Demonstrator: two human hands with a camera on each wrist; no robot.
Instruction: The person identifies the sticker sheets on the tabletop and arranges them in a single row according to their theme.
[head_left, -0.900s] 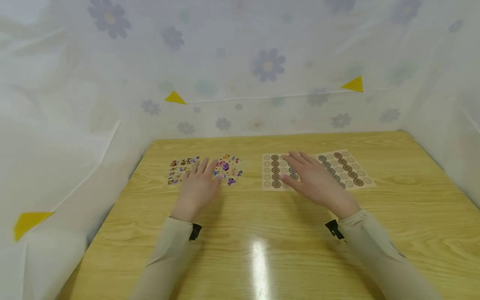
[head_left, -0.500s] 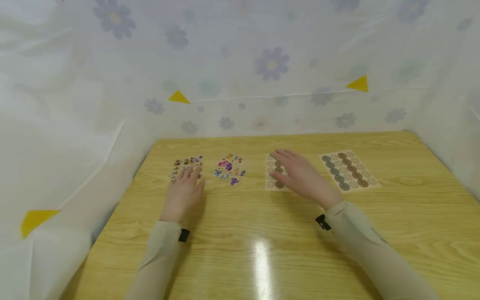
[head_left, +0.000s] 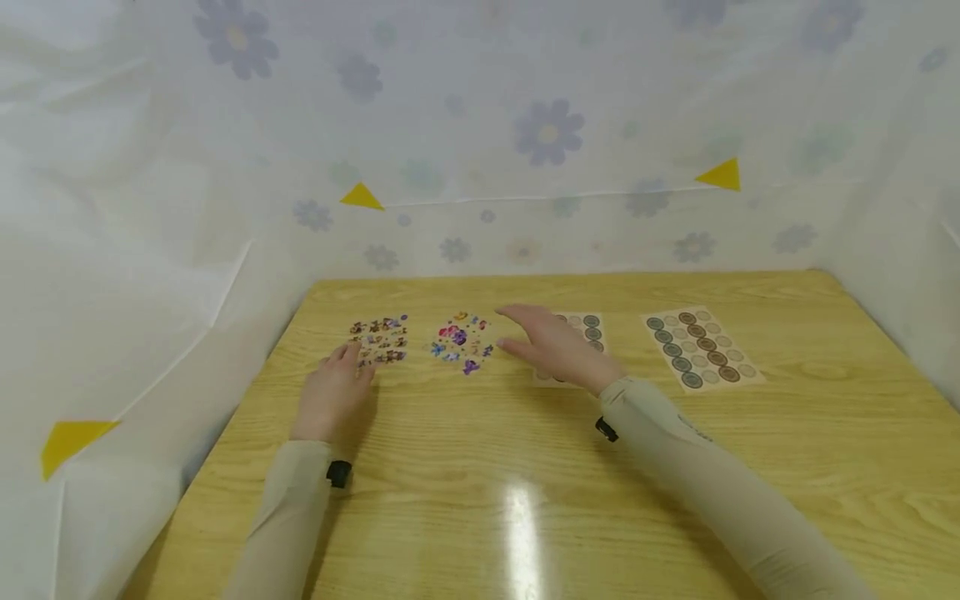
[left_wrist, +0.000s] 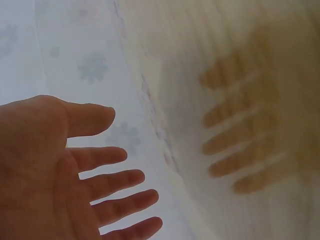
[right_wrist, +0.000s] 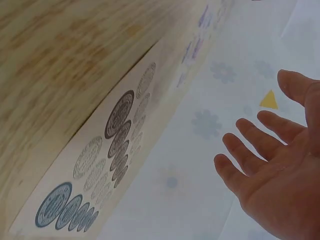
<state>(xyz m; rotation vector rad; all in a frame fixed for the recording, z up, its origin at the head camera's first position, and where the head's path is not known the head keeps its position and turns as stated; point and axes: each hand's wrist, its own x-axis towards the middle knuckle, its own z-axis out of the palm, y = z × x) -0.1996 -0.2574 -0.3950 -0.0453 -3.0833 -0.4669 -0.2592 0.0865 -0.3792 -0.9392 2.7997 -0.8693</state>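
My left hand (head_left: pixel 333 392) hovers by the near left corner of a clear sheet (head_left: pixel 386 342) printed with small brown figures. In the left wrist view the left hand (left_wrist: pixel 60 170) shows its fingers extended and apart, with nothing in them. My right hand (head_left: pixel 558 346) is over a beige sheet (head_left: pixel 592 333) of round stamp-like prints, hiding much of it. Its fingertips point toward a clear sheet (head_left: pixel 459 337) with colourful flower-like prints. The right wrist view shows the right hand (right_wrist: pixel 285 160) holding nothing, above the stamp-print sheet (right_wrist: pixel 90 160).
Another beige sheet (head_left: pixel 701 346) with round prints lies farther right on the wooden table (head_left: pixel 450 467). A white flower-patterned curtain (head_left: pixel 480 125) surrounds the back and sides, with yellow triangles (head_left: pixel 362 197) on it.
Both hands have moved left. The left hand has moved off the flower-print sheet to the leftmost sheet's near corner. The right hand has uncovered the rightmost sheet. The sheets lie unmoved.
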